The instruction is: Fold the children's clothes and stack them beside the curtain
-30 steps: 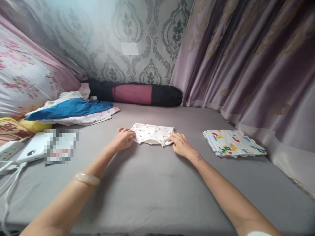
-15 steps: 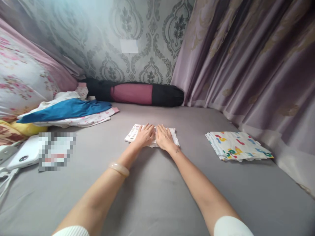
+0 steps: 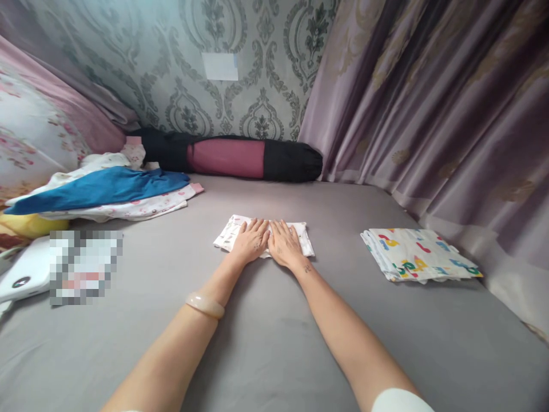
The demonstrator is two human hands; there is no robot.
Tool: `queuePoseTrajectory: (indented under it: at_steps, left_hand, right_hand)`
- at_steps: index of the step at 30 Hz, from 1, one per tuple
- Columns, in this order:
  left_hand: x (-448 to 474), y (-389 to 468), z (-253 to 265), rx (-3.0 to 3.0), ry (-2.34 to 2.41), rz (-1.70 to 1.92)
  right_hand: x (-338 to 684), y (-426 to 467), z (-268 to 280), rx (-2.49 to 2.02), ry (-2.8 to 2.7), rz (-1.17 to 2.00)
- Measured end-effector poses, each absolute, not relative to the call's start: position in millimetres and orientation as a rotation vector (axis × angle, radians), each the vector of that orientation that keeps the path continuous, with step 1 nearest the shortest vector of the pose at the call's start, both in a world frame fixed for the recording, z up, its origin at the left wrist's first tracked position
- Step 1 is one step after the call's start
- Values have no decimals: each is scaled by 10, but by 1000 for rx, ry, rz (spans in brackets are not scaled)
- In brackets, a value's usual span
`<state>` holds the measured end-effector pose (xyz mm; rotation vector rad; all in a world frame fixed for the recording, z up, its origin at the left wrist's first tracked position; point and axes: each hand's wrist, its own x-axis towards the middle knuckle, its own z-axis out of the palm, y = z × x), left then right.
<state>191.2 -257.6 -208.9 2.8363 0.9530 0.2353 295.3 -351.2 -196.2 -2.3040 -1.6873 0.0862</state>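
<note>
A small folded white cloth with a printed pattern (image 3: 229,233), perhaps a garment, lies flat on the grey bed sheet (image 3: 257,332). My left hand (image 3: 251,241) rests palm down on its left-middle part, fingers stretched forward. Beside it, my right hand (image 3: 285,242) presses flat on the right-middle part, fingers also extended. The two hands almost touch at the thumbs and cover much of the cloth's centre. A pale bangle (image 3: 205,305) sits on my left forearm.
To the right lies a folded white cloth with colourful prints (image 3: 422,254). At left are a blue garment (image 3: 107,187) on other clothes, a white device (image 3: 32,266) and a blurred-out item (image 3: 88,269). A black and maroon bolster (image 3: 227,157) lies along the wall, beside purple curtains (image 3: 386,114).
Both hands stay flat on the folded cloth, with the fingers shifted only slightly. The camera view has moved a little, so the items at left sit nearer the picture's edge.
</note>
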Motion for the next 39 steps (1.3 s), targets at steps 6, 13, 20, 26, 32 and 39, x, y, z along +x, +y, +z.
queuePoseTrajectory:
  at_steps: [6,13,20,26,32,39]
  left_hand:
    - [1887,-2563,-2135,2840,1048,343]
    - [1844,-2543,-2177,2866,1163,434]
    - [1794,-2510,-2200,2836,1267,464]
    - [1745,-2497,-2170,2789,1333,474]
    - [1714,-2479,-2154,2753,1368,485]
    - [1639,-2460,-2105,2713,1408,486]
  right_hand:
    - [2955,-3492,-1982,-2343,-1626,87]
    - [2981,-3499,-1998,-2427,-1529,47]
    - [3022,-3502,-2020,-2512,-1447,38]
    - [3071,-3540,-2011,-2590,-1351,36]
    - [3101,-3576,-1992,-2619,-1313,54]
    - [3121,-3616,-1968,-2634,-1288,61]
